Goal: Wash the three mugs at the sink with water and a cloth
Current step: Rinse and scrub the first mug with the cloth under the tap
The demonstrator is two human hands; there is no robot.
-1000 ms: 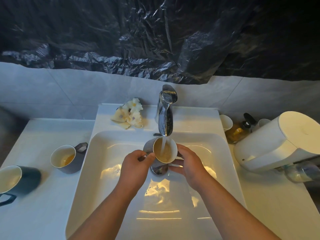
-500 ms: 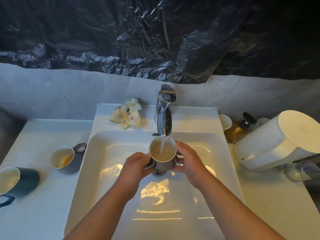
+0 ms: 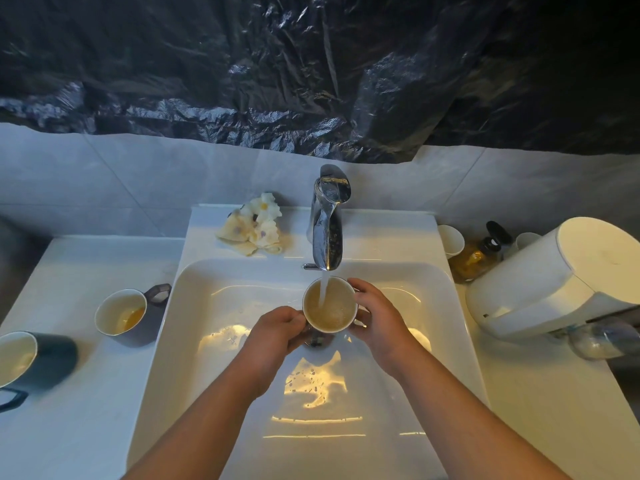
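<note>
Gripping the mug point(image 3: 341, 315) under the running tap point(image 3: 327, 233), left hand point(image 3: 275, 332) and right hand point(image 3: 381, 318) both curl round it.

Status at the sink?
Left hand, right hand grip mug under running tap. Grey mug, dark mug wait on counter; cloth behind basin. Nothing blocking.

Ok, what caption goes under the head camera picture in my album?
Left hand and right hand hold a mug under the running tap over the sink.

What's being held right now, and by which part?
One mug, held in both hands under the running tap. The left hand grips its left wall, and the right hand grips its right wall near the rim.
</note>
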